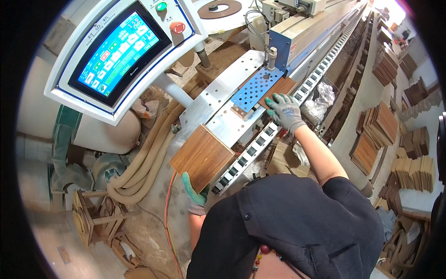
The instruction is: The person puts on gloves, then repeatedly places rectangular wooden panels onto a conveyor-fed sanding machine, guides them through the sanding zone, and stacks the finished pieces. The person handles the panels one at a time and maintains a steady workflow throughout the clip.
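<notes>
Brown wood-grain panel [202, 156] lies over the near end of the metal table [226, 124], its near corner held by the left gloved hand [194, 189], whose lower fingers are hidden, while the right gloved hand [284, 111] rests with spread fingers on a second panel [281, 87], farther, beside the blue perforated plate [256, 89]. I judge that this second panel is partly fed, the held one not yet, and whether the stacked panels [378, 124] at right are finished, I cannot tell. Bare metal between both panels gives open room, but blue plate and chain conveyor [251, 151] edge leave a narrow way.
</notes>
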Available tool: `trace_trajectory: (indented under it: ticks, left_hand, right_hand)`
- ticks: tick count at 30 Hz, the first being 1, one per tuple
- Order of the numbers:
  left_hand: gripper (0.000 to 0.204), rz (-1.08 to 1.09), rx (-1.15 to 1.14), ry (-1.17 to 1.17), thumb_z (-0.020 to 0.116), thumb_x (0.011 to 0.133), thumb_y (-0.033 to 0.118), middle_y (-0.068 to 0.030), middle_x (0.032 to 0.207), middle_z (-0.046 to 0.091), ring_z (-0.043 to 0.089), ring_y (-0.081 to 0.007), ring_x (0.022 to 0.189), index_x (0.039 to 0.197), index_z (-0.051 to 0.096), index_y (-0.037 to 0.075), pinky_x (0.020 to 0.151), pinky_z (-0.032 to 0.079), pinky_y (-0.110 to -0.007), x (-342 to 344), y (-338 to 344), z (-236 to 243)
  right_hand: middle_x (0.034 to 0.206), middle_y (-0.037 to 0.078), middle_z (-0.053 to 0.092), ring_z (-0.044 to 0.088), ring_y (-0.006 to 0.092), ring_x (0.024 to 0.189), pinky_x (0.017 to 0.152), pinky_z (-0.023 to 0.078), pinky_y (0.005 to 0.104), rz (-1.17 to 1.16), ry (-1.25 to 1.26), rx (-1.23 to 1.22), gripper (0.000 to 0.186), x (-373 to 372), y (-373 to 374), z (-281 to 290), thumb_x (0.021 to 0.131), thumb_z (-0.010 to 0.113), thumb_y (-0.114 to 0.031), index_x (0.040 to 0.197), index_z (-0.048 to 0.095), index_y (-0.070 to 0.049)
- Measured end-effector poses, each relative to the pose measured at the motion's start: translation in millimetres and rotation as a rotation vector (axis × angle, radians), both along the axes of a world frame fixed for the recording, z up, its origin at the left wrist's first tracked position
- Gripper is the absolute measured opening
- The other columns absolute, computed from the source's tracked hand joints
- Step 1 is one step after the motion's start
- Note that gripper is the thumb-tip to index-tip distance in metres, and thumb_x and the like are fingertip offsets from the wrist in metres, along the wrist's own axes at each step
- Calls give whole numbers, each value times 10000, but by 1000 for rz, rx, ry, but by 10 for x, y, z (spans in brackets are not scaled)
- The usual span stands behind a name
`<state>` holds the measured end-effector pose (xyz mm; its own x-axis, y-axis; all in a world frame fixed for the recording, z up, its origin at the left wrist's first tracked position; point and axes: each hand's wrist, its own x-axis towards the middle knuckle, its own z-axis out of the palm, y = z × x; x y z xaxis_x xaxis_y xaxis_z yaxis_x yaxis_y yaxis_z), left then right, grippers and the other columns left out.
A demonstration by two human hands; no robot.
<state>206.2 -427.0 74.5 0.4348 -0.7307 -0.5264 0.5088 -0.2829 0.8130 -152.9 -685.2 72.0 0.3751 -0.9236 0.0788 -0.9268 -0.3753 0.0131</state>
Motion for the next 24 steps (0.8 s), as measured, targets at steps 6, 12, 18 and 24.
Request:
trace_trajectory:
  ticks: [6,12,18,24]
  left_hand:
    - [698,33,-18,37,548,887,763,8,1055,652,637,-150,753,1313,561,210,534,484,-269,-26,-35,-28]
    - [714,-16,-215,154,476,887,821,34,1015,662,636,-127,723,1260,575,220,534,498,-266,103,74,-287]
    - [693,-99,-276,-726,508,908,774,20,1071,661,664,-138,841,1309,561,212,596,546,-283,287,-32,-791]
    - [663,-90,-276,140,567,980,597,-40,1261,630,665,-196,1072,1437,486,123,789,592,-320,150,-9,-480]
  right_hand:
    - [1398,118,591,544,336,1306,1126,392,473,-126,-113,-202,406,-242,-287,-115,996,557,-404,1357,606,-225]
    - [1114,127,723,677,347,1030,917,540,435,-19,-774,198,298,350,158,153,968,640,-347,1137,711,-111]
    - [1089,100,720,625,128,770,738,546,282,192,-1162,835,674,1271,1005,112,994,643,-394,1548,424,-78]
    - [1070,7,676,580,70,718,656,515,243,-73,-1398,1065,512,1122,946,67,1021,596,-102,1515,470,-59]
